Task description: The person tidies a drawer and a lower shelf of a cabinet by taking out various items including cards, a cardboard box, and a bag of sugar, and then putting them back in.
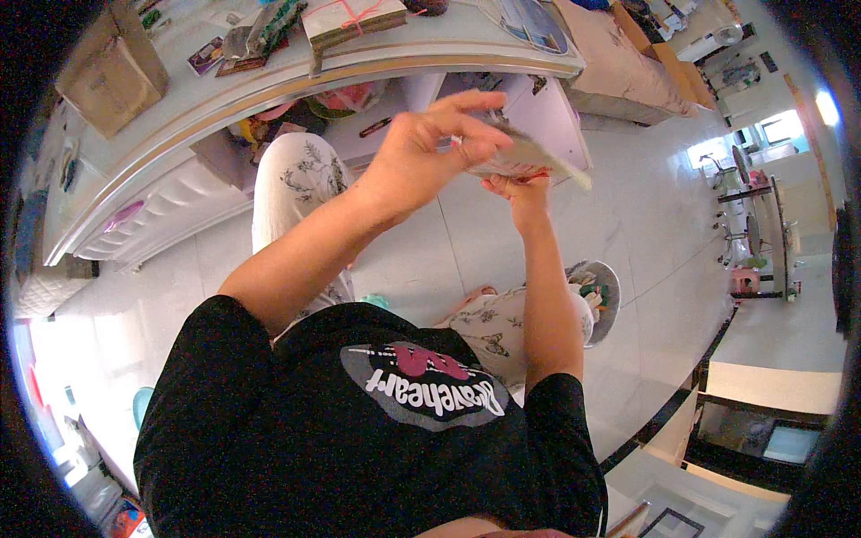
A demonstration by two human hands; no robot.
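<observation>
A pale, flat packet or pad with red markings is held up before the open cupboard, blurred by motion. My right hand grips its lower edge, fingers curled around it. At its left end is my left hand, with one finger stretched out above and the others bent over the packet's edge. Blur and overlap hide whether those bent fingers pinch it. Behind the hands, a cupboard door stands open beneath a long light-coloured counter. Inside the cupboard, a round item with red and green shows among other contents.
On the counter are a tied stack of boards or papers, a brown paper bag and small packets. A metal basin with scraps stands by my right knee. Cardboard boxes sit at upper right.
</observation>
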